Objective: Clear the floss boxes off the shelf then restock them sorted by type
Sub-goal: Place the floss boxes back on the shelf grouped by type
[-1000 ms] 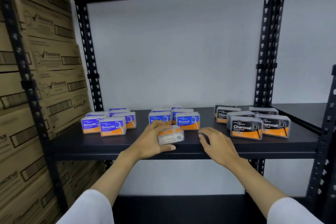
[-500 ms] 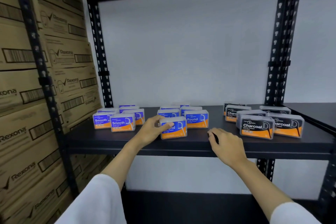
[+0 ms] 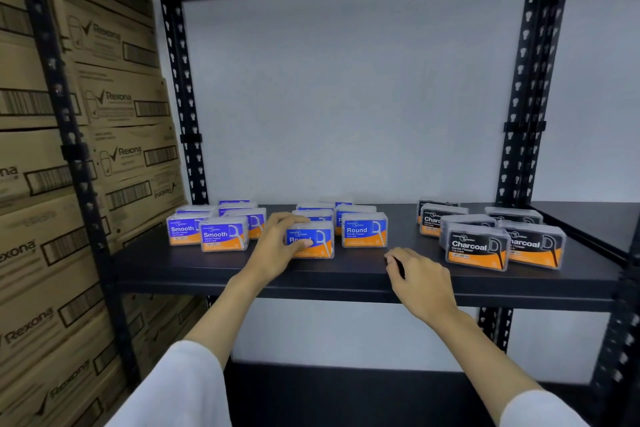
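Three groups of floss boxes stand on the black shelf. Purple Smooth boxes are at the left, blue Round boxes in the middle, black Charcoal boxes at the right. My left hand grips the front Round box, which stands upright on the shelf, thumb across its label and fingers over its top. My right hand rests on the shelf's front edge, between the Round and Charcoal groups, fingers curled and holding nothing.
Stacked brown Rexona cartons fill the left side behind a black upright. Perforated black posts stand at the back corners. A lower shelf lies below, and another shelf board adjoins on the right.
The Round box lay flat under my left hand a second ago; it now stands upright with its label facing me. My right hand stayed on the shelf edge. The view has shifted closer.
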Available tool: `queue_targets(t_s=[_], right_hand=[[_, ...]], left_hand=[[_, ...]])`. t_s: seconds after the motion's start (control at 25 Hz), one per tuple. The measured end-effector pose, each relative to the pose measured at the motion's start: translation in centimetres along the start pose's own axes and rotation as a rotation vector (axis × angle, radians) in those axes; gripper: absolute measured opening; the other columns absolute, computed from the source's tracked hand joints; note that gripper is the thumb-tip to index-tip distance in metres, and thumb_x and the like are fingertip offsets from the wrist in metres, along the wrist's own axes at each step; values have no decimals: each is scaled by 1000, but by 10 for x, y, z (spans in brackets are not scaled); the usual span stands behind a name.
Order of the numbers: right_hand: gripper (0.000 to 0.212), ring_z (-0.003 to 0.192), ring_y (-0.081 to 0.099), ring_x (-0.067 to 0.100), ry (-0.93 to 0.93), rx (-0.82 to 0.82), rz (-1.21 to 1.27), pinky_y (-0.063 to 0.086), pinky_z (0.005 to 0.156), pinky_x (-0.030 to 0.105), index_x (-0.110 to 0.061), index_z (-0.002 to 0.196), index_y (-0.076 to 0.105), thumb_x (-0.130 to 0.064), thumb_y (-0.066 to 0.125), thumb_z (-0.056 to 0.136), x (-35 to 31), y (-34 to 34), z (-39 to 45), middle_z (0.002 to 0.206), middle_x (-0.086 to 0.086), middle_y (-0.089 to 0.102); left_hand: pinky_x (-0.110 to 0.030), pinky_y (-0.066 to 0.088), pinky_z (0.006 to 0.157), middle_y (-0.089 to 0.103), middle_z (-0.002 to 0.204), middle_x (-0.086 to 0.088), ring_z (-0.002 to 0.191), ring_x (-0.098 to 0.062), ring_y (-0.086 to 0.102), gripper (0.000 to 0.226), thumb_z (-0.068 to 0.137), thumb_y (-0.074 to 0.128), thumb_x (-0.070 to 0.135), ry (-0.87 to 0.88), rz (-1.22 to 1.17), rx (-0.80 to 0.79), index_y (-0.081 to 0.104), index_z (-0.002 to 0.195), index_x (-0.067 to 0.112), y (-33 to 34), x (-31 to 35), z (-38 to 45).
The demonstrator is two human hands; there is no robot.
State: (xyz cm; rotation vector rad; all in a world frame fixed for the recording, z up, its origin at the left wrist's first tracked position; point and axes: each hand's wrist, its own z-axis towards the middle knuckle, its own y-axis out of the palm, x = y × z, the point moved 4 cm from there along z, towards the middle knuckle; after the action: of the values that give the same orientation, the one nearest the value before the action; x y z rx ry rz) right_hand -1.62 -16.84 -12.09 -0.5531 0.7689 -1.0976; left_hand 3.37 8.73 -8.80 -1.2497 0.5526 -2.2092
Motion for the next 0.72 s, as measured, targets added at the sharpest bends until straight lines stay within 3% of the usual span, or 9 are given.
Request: queue_targets(t_s=[0.12, 0.24, 0.4, 0.52, 0.6, 0.72], right_hand=[[26, 84, 62, 12, -1, -11, 1, 39, 63, 25, -24, 106, 63, -31, 38, 99, 0, 0, 0, 100, -8, 68], [27, 87, 62, 12, 0, -33, 13, 39, 64, 24, -24, 108, 63, -31, 38, 99, 1, -2, 1, 102, -7, 68], [23, 92, 61, 15, 55, -104, 114, 43, 69, 27, -23, 112, 60, -29, 43, 98, 2, -3, 3, 105, -5, 68], [25, 105, 61, 18, 124, -108, 324, 51, 89, 34, -16, 119, 58, -22, 51, 96, 7, -14, 10, 114, 3, 66], [27, 109, 59, 17, 130, -57, 377, 48, 96, 32, -12, 121, 58, -18, 52, 95, 12, -31, 21, 117, 5, 65], [26, 108, 60, 16, 135, 8, 411, 45, 92, 23, -9, 120, 59, -12, 52, 95, 28, -63, 45, 116, 6, 65]], left_hand=[[-32, 39, 104, 28, 147, -1, 138, -19, 27, 49, 86, 70, 30, -5, 120, 57, 52, 131, 28, 2, -3, -1], [-36, 29, 111, 25, 151, 3, 140, -16, 20, 49, 88, 64, 40, 116, 193, 118, 49, 134, 30, 7, 12, -5], [-27, 32, 107, 41, 144, 6, 134, -9, 30, 34, 95, 57, 29, 246, 200, 176, 55, 128, 26, 19, 48, -2], [-19, 30, 99, 52, 136, 5, 130, -10, 37, 29, 96, 54, 24, 287, 174, 141, 59, 124, 22, 33, 74, 3], [-17, 32, 95, 56, 129, 4, 126, -12, 42, 25, 96, 53, 21, 328, 149, 113, 61, 120, 21, 44, 93, 10], [-24, 38, 92, 58, 127, 6, 122, -13, 45, 24, 96, 51, 25, 346, 137, 48, 61, 118, 23, 63, 120, 32]])
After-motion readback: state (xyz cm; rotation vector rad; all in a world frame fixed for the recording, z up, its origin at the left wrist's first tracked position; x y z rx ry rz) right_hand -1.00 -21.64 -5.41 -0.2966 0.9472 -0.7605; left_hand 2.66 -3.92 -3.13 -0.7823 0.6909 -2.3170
